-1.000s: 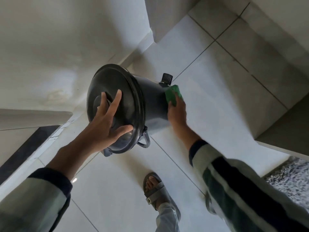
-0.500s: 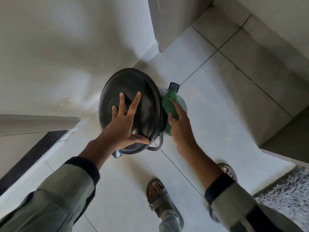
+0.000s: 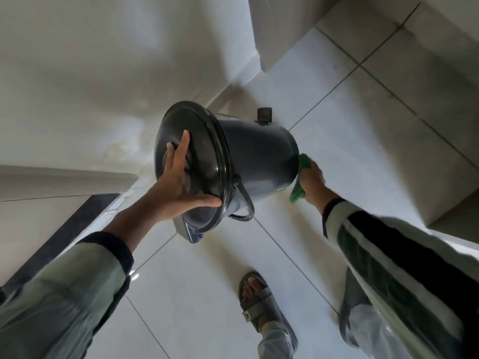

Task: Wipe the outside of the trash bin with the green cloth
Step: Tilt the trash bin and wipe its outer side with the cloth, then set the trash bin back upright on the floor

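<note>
A dark grey round trash bin (image 3: 259, 156) with a lid is tilted over the tiled floor, its lid facing me. My left hand (image 3: 178, 182) lies spread flat on the lid, fingers apart, thumb at the lid's rim. My right hand (image 3: 312, 181) clutches the green cloth (image 3: 302, 174) against the lower right side of the bin, near its base. A wire handle (image 3: 245, 200) hangs from the rim, and a black pedal (image 3: 264, 114) sticks out at the far side.
Pale floor tiles (image 3: 350, 130) spread under the bin. A white wall (image 3: 90, 60) rises at left, a wall corner (image 3: 280, 29) at the top. My sandalled foot (image 3: 256, 299) stands below the bin. A grey step (image 3: 461, 211) sits at right.
The bin has tipped further, showing more of its side. My right hand has slid the cloth from near the rim down the wall toward the base.
</note>
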